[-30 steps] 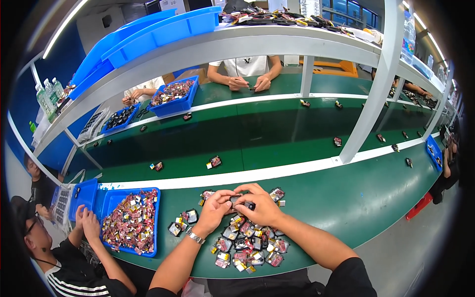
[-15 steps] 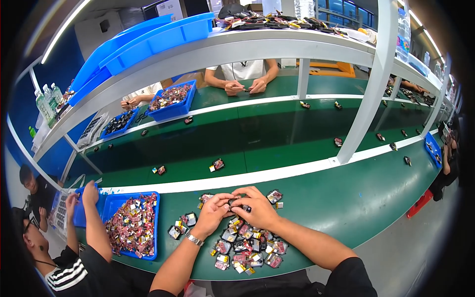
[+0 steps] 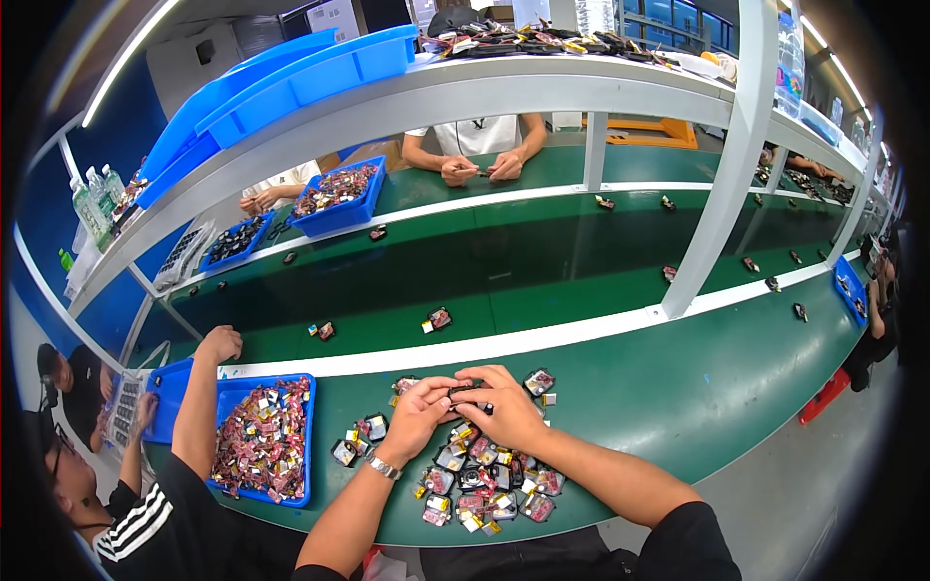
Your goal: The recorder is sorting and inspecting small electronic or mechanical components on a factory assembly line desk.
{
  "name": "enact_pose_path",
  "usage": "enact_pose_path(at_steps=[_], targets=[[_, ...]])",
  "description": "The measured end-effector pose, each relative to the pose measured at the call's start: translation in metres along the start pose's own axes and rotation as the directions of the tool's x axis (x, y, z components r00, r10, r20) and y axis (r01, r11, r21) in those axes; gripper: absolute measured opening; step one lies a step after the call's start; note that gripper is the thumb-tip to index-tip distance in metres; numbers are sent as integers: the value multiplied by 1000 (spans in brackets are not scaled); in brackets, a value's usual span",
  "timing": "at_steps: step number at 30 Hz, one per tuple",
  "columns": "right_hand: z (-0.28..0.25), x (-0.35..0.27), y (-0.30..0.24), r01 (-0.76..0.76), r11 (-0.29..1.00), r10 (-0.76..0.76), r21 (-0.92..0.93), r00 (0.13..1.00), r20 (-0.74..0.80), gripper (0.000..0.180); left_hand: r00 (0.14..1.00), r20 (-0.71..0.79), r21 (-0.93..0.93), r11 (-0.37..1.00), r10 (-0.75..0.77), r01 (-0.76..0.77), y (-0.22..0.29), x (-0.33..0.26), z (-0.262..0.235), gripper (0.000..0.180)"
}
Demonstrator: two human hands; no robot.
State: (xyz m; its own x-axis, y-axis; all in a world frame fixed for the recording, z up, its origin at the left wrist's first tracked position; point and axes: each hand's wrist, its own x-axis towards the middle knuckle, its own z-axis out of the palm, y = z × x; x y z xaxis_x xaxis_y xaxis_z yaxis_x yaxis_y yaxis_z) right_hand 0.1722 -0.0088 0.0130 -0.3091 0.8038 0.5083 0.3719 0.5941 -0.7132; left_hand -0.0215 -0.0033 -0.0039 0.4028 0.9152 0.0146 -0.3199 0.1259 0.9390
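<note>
Over the middle of the green bench (image 3: pixel 668 407), my left hand (image 3: pixel 422 414) and my right hand (image 3: pixel 505 411) meet, fingers closed around one small black casing (image 3: pixel 469 385). Most of that casing is hidden by my fingers. Just below them lies a pile of small electronic units (image 3: pixel 484 489), black shells with red circuit boards and silver battery cells with yellow ends. A few more units (image 3: pixel 358 439) sit left of my left wrist, which wears a metal watch. Another unit (image 3: pixel 540 382) lies beyond my right hand.
A blue bin (image 3: pixel 311 441) full of red boards and cells stands left, beside a co-worker's arm (image 3: pixel 199 416). Behind a white rail (image 3: pixel 387 360), a green conveyor (image 3: pixel 562 261) carries spaced units. A white post (image 3: pixel 722 184) and shelf rise over it. People sit opposite.
The units on the conveyor have shifted slightly right. The co-worker at left has reached one hand toward the rail and lowered the other. My hands stay nearly in place.
</note>
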Motion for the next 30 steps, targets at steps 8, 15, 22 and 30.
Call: enact_pose_path(at_steps=[8,15,22,30], targets=[[5,2,2,35,996,-35,82,999,-1,20,998,-29,8,999,54,-54,-1,0,2,23],[3,2,1,4,999,-5,45,1000,14,21,998,-2,-54,996,66,-66,-2,0,0,24],[4,5,-1,42,997,-42,67,999,10,24,993,-65,13,995,98,-97,-4,2,-1,23],[2,9,-4,162,985,-169,-63,976,-139,19,994,-102,-13,999,32,-34,0,2,5,26]])
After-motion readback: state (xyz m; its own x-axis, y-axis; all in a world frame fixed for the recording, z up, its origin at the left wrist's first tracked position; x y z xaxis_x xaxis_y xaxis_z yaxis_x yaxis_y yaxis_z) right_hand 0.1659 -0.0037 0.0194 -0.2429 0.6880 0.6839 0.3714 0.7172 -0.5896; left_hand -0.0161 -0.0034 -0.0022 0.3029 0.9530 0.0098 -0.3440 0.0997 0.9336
